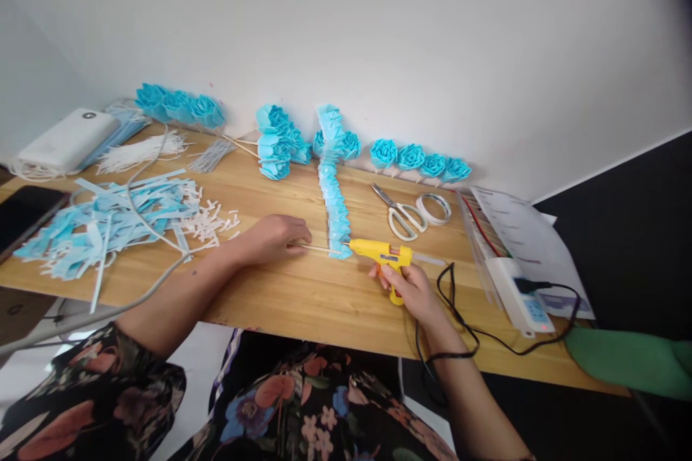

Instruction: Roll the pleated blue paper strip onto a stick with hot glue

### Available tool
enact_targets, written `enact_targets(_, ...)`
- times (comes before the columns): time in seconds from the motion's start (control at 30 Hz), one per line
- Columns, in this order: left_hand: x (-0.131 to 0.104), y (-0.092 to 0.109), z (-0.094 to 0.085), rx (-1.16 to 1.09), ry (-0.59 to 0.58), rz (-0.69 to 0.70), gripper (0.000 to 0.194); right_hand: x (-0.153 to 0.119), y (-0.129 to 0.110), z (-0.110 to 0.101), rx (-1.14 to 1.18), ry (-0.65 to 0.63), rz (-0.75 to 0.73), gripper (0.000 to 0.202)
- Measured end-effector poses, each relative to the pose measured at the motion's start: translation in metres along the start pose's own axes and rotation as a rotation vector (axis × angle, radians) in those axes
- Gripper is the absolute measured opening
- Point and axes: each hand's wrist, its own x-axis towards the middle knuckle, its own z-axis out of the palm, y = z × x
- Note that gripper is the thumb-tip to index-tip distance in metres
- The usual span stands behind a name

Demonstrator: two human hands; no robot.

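My left hand (278, 238) rests on the wooden table with its fingers closed round a thin pale stick (316, 248). The stick's right end lies at the lower end of a long overlapping strip of light blue pieces (334, 202). In my right hand (405, 284) is a yellow glue gun (381, 252), its nozzle pointing left and at the strip's lower end, close to the stick tip. Whether nozzle and stick touch is too small to tell. Blue flowers (275, 140) lie left of the strip's upper part.
Scissors (405, 220) and a tape roll (433, 209) lie behind the glue gun. Its black cord (459, 320) loops by my right wrist to a power strip (519, 295). Blue strips (124, 216), a grey cable (145, 220), a power bank (68, 140) and a phone (27, 212) are at left.
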Motion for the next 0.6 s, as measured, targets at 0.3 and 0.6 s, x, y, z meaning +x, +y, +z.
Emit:
enact_targets(0.3,-0.0008,-0.0015,0.0014,0.0,-0.002,0.006,0.013,-0.0013,-0.0023,0.0031,-0.115,0.038,0.0,0.044)
enact_targets(0.6,-0.0002,0.003,-0.0025,-0.002,-0.014,-0.004,0.014,-0.0013,-0.0039,0.0054,-0.285,0.095,-0.057,0.036)
